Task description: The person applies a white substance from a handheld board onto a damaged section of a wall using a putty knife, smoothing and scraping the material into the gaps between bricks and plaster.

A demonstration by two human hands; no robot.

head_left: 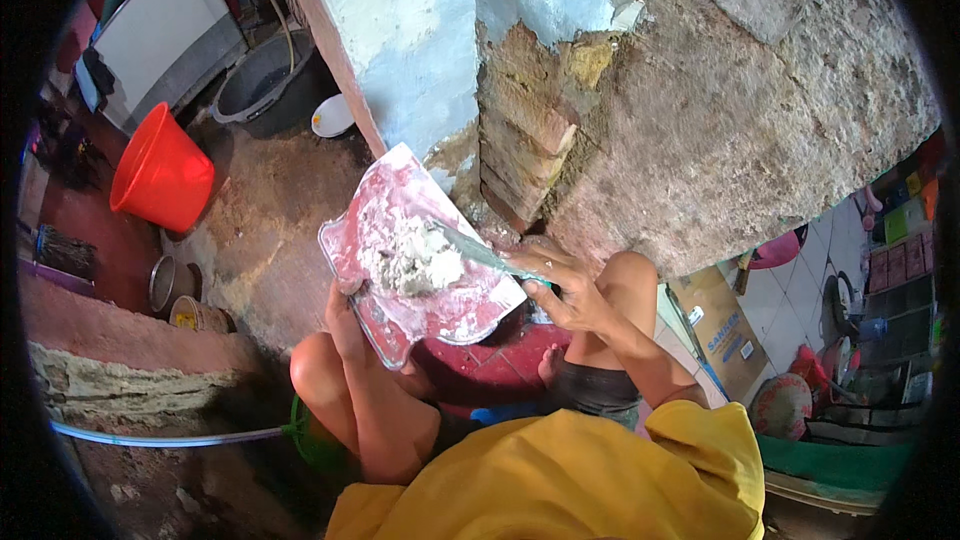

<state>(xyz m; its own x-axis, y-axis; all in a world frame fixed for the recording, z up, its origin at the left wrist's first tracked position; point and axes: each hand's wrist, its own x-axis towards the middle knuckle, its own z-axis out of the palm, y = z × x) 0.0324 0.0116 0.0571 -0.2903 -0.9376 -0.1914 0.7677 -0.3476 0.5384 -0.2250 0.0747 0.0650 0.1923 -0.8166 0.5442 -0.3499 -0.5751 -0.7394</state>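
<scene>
My left hand (346, 322) is closed on the near left edge of a pinkish-red board (478, 308) smeared with white residue, holding it tilted above my knees. A heap of wet grey-white mortar (418, 268) lies on the middle of the board. In my right hand (568, 288) is a putty knife (468, 246) with a greenish handle, and its blade rests at the mortar's right side. The blade's tip is partly hidden by the mortar. Just beyond the board, the broken wall corner (525, 125) shows bare bricks and rough mortar between pale blue paint and grey render.
A rough grey wall (720, 120) fills the upper right. On the left are an orange-red bucket (165, 170), a black tub (270, 85), a white bowl (333, 116) and a metal pot (172, 282). Flattened cardboard (718, 325) and kitchenware lie at right. A pale hose (165, 437) runs lower left.
</scene>
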